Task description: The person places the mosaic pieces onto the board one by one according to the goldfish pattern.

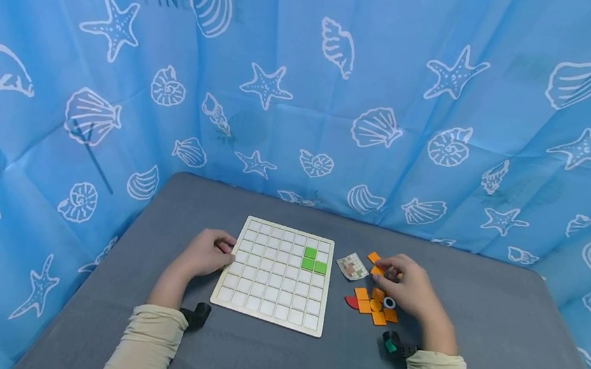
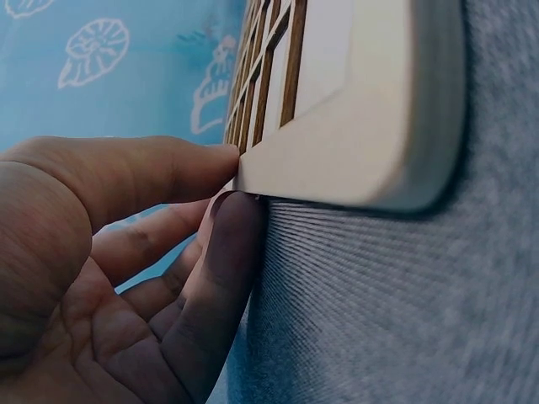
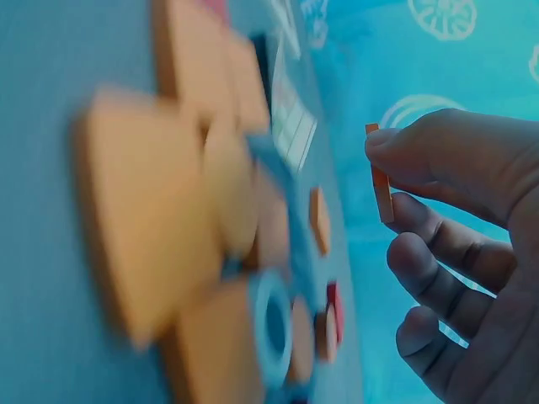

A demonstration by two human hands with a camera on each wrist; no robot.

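A cream grid board [image 1: 267,296] lies on the table, with green square tiles [image 1: 320,268] in some cells toward its far right. My left hand [image 1: 205,253] is at its left edge; in the left wrist view, thumb and a finger pinch the rim near a corner. To the right of the board, my right hand [image 1: 411,287] holds a thin orange tile [image 3: 381,181] between thumb and fingertip, seen edge-on above the table in the right wrist view. Below that hand lies a loose pile of orange tiles [image 1: 364,306], with a white ring [image 1: 389,303] and a red piece [image 1: 351,302].
A small printed card [image 1: 352,266] with a coloured grid pattern lies between the board and the pile. Another orange tile [image 1: 373,257] lies just beyond the right hand. A grey cloth [image 1: 255,365] covers the table, and a blue shell-print curtain [image 1: 311,84] hangs behind it.
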